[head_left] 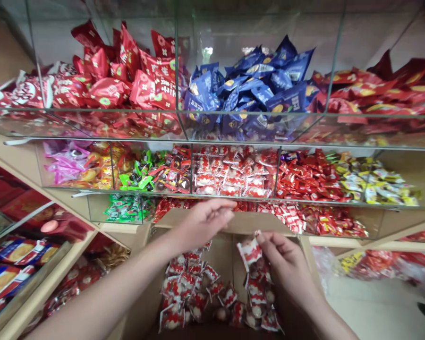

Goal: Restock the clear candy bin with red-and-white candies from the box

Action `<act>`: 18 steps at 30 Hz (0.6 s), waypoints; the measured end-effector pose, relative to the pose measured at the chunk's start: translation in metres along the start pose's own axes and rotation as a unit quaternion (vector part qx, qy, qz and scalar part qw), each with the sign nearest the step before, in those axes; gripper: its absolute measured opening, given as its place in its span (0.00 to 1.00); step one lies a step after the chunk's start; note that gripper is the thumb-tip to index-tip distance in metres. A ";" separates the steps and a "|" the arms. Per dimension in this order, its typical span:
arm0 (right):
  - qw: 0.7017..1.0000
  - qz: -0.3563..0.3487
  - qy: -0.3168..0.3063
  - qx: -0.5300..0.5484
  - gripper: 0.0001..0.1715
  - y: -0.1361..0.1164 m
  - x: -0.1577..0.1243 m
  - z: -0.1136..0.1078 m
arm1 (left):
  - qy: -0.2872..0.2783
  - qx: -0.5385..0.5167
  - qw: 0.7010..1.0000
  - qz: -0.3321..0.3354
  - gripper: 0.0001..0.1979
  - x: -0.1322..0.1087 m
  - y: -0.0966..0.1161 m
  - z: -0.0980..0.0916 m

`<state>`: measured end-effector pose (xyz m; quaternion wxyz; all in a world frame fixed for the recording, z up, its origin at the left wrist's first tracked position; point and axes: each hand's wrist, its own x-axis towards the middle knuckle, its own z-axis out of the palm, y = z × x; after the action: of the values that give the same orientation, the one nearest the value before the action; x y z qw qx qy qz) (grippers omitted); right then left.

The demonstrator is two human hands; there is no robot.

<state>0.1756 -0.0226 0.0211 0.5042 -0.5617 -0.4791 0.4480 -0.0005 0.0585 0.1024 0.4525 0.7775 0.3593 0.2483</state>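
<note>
My right hand (286,259) pinches the top edge of a red-and-white wrapped candy (250,252) above an open cardboard box (221,243). Inside the box lie several more candies in the same clear, red and white wrappers (184,283). Over the box's far side is my left hand (210,219), its fingers loosely bent and nothing visible in them. Beyond it, a clear shelf compartment holds rows of similar red-and-white candies (233,172).
Glass-fronted compartments rise ahead, with red packets (109,92), blue packets (255,89), green candies (122,208), red candies (310,177) and yellow-white candies (371,179). Blue-and-red biscuit packs (17,252) sit in a lower left bin. Plastic-wrapped goods (378,264) lie at right.
</note>
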 end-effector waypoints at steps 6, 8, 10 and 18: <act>0.987 -0.098 0.105 -0.071 0.13 -0.011 0.005 0.017 | 0.017 -0.224 0.969 -0.106 0.23 -0.030 -0.025 0.042; 0.981 -0.121 0.112 -0.103 0.12 -0.011 0.003 0.024 | 0.067 -0.237 0.962 -0.117 0.19 -0.030 -0.032 0.046; 0.975 -0.148 0.120 -0.115 0.10 -0.011 0.002 0.027 | 0.082 -0.244 0.960 -0.110 0.17 -0.029 -0.035 0.046; 0.863 -0.436 0.065 -0.245 0.21 -0.016 -0.010 0.022 | 0.069 -0.542 0.829 -0.115 0.16 -0.032 -0.018 0.043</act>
<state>0.1512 -0.0291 0.0350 0.5245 -0.4286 -0.7355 0.0130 0.0046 0.0164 0.0643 0.8007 0.3411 0.2835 0.4026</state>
